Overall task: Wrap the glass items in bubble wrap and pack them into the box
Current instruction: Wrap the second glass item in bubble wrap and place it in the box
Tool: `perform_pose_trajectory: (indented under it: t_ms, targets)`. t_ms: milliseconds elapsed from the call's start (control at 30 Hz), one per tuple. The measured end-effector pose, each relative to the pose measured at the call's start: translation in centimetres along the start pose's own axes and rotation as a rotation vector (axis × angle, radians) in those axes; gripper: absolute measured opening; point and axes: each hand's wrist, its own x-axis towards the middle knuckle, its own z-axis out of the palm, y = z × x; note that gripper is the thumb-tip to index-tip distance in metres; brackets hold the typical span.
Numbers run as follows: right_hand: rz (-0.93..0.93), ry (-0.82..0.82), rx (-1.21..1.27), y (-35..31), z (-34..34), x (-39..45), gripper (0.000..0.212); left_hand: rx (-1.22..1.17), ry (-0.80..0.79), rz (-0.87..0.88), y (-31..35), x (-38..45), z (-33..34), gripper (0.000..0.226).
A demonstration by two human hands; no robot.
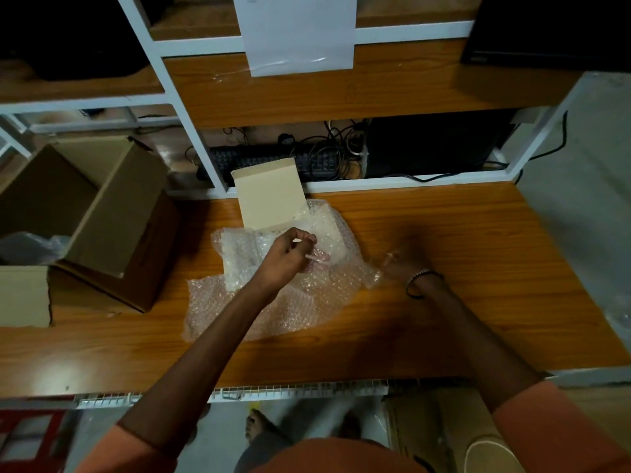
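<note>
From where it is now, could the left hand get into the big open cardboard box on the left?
Probably yes. The cardboard box stands open-topped to that side of the left hand, and only bare desk lies between. But the hand currently pinches bubble wrap.

we see a black keyboard and tangled cables under the shelf, white paper sheet taped above.

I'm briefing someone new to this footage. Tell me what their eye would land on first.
First, the crinkled bubble wrap spread across the middle of the wooden table, with the left hand pinching at it beside a small cream box. The right hand is blurred at the wrap's right edge. An open cardboard box sits at the table's left.
</note>
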Motion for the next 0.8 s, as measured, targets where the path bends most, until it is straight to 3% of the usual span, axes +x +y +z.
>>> perform_pose_trajectory:
  t_ms: [100, 233, 300, 400, 467, 667, 800]
  targets:
    - [-0.067, 0.108, 0.058, -1.2, -2.8, -0.5, 0.025, -0.086, 0.009, -0.035, 0.0, 0.0, -0.5, 0.020]
    - [-0.260, 0.303, 0.405, -5.5, -6.3, -2.2, 0.007, -0.218, 0.042, -0.047, 0.5, 0.2, -0.6, 0.022]
    - [-0.361, 0.218, 0.569, -7.8, -7.3, -3.2, 0.017, -0.321, 0.056, -0.086, 1.1, 0.2, -0.6, 0.021]
    - [-0.430, -0.094, 0.815, -9.7, -7.0, -4.4, 0.024, -0.473, 0.055, -0.106, 2.3, 0.1, -0.9, 0.028]
    - [-0.445, -0.244, 0.837, -10.4, -5.9, -5.3, 0.030, -0.508, 0.051, -0.095, 3.2, -0.1, -1.2, 0.032]
    - [-0.434, -0.281, 0.765, -11.7, -3.0, -5.3, 0.028, -0.575, -0.036, -0.084, 6.2, -2.1, -2.9, 0.053]
    - [-0.457, -0.290, 0.761, -13.1, -2.0, -5.2, 0.023, -0.352, -0.025, 0.056, 6.1, -3.1, -3.9, 0.039]
